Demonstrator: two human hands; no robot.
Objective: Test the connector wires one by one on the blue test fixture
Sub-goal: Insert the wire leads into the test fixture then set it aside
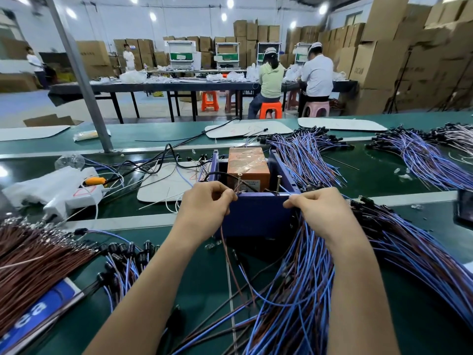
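1. Head view, nearest edge: a loose heap of blue and brown connector wires (302, 303) is lying on the green belt (194, 290) under the right forearm. A bundle of brown wires (33, 265) is fanning out at far left.
2. Left hand (204, 201) is pinching a thin brown wire (225, 248) between thumb and curled fingers at the top left corner of the blue test fixture (258, 216). The wire is trailing down the fixture's front face onto the belt.
3. Right hand (320, 208) is pinching a blue wire (285, 190), fingers curled, at the fixture's top right corner.
4. Fixture is sitting on the belt between the two hands. Two upright screws (239, 183) are sticking up at its near rim. Cannot tell whether either wire end is touching a screw.
5. Orange box (248, 162), wrapped in clear tape, is sitting inside the fixture behind the screws.
6. White power strip (74, 196) is lying well to the left.
7. More blue wire bundles (307, 155) are lying beyond the fixture to the right.
8. Far back, two people are sitting on stools (270, 108) at a dark table, with stacked cardboard boxes (378, 60) behind them.
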